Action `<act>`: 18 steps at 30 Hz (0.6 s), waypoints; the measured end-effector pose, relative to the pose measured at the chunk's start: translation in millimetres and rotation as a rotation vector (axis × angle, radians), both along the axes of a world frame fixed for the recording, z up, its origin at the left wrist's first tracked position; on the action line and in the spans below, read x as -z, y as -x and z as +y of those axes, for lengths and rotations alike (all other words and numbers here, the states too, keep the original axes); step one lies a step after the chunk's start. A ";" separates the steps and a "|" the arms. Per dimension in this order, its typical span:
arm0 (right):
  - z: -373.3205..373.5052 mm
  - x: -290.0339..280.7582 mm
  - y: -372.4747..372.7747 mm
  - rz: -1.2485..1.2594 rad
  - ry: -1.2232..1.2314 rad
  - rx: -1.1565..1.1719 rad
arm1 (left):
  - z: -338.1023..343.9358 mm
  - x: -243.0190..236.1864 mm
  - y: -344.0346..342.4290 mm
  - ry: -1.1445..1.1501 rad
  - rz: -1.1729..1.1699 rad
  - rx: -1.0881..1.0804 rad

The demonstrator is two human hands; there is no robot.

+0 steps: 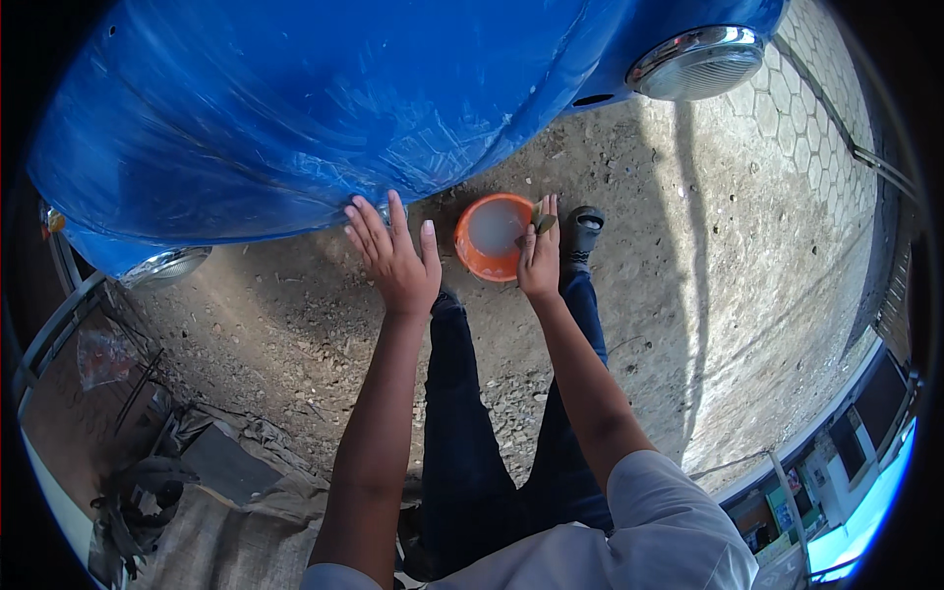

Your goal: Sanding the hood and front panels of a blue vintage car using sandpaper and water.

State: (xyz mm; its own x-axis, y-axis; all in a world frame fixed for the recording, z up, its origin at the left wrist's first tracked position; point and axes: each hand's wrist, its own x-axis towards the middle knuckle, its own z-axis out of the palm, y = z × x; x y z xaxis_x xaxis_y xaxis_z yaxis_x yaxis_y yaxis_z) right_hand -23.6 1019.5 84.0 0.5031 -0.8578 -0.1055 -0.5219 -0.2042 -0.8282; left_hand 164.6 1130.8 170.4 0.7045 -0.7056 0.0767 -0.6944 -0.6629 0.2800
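My left hand [393, 258] is spread, palm down, at the lower edge of a blue car's body panel [334, 108], which has pale scuff marks. I cannot tell whether its fingertips touch the panel. My right hand [539, 258] grips a small olive-brown pad [545, 223], perhaps a sheet, between thumb and fingers, over the right side of an orange basin [472, 254] of cloudy water on the ground just below the car.
Chrome-rimmed headlamps [693, 64] sit at both sides of the car's front. My legs and shoes stand on gritty ground. Paving blocks [792, 108] show upper right. Sheeting [221, 531] and a plastic bag [106, 357] lie at left; a railing or pipe runs along the right rim.
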 end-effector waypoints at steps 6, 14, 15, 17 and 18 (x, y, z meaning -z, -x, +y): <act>16.9 86.2 47.2 0.459 -0.226 -0.252 | 60.9 70.8 81.8 -0.208 0.514 0.231; 31.2 244.5 63.4 0.832 0.571 -0.997 | 66.5 182.6 170.7 -0.333 0.734 0.077; 34.8 258.2 67.9 0.838 0.661 -1.085 | 63.6 189.2 179.3 -0.342 0.741 0.081; 56.0 272.2 61.5 0.802 0.521 -1.000 | 64.8 193.7 181.6 -0.388 0.665 0.112; 61.4 278.9 59.5 0.832 0.479 -0.982 | 62.3 197.9 180.7 -0.368 0.690 0.115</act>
